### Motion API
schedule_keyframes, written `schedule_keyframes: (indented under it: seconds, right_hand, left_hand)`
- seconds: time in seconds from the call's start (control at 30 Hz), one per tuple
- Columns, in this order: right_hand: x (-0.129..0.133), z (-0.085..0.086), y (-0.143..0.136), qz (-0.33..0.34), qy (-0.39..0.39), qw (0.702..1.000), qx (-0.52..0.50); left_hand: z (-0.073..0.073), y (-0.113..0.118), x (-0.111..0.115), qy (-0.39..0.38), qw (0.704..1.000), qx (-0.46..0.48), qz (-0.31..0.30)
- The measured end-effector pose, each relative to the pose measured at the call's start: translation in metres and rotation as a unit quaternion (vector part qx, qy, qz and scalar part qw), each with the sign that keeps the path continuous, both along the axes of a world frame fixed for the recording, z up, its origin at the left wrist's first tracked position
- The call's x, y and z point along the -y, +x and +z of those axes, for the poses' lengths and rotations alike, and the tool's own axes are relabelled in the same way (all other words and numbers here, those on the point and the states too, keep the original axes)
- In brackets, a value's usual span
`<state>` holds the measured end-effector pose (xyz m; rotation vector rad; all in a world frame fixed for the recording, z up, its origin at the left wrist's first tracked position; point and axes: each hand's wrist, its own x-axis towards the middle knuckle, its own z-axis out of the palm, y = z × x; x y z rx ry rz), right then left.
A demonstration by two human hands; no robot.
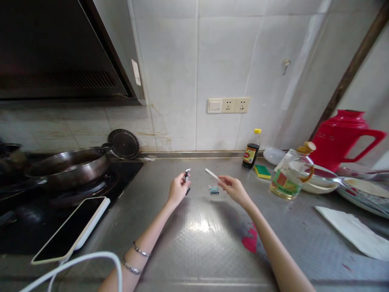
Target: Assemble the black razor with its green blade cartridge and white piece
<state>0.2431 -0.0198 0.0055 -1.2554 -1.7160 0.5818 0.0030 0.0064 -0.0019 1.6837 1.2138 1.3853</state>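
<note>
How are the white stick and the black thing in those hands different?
The white stick is plain white; the black thing has shiny silver at its top. The stick slants, while the black thing stands nearly upright. The right hand holds the stick; the left hand holds the black thing. Both are small.

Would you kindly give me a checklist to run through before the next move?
1. Black object held in the left hand: ok, between thumb and fingers.
2. White stick held in the right hand: ok, by one end.
3. Small packet lying on the counter: ok; contents cannot tell, too small.
4. Phone clear of the stove: not ok, overlaps its edge.
5. Burner under the pan off: cannot tell, hidden.
</note>
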Motion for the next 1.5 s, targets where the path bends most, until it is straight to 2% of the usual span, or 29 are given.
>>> schedule_keyframes:
  seconds: [0.17, 0.47, 0.9, 1.07, 1.37, 1.5]
  right_hand:
    - [-0.005, -0.009, 0.000, -0.016, -0.030, 0.999, -0.012]
    - [-0.005, -0.012, -0.001, 0.026, -0.011, 0.998, 0.055]
    - [0.001, -0.016, -0.022, 0.033, -0.003, 0.994, 0.103]
    - [0.007, -0.016, -0.037, 0.000, 0.017, 0.986, 0.164]
    - [0.015, -0.012, -0.056, -0.064, -0.012, 0.975, 0.212]
    - [0.014, -0.011, -0.062, -0.069, -0.032, 0.969, 0.235]
  left_hand:
    - [0.011, 0.001, 0.004, -0.034, 0.997, 0.064, -0.007]
    - [0.015, -0.001, 0.004, -0.062, 0.990, 0.126, -0.024]
    - [0.020, -0.003, 0.006, -0.084, 0.985, 0.147, -0.027]
    - [0.022, -0.005, 0.006, -0.085, 0.985, 0.147, -0.022]
    - [0.022, -0.005, 0.005, -0.093, 0.986, 0.140, -0.009]
    - [0.020, -0.003, 0.005, -0.101, 0.984, 0.145, -0.012]
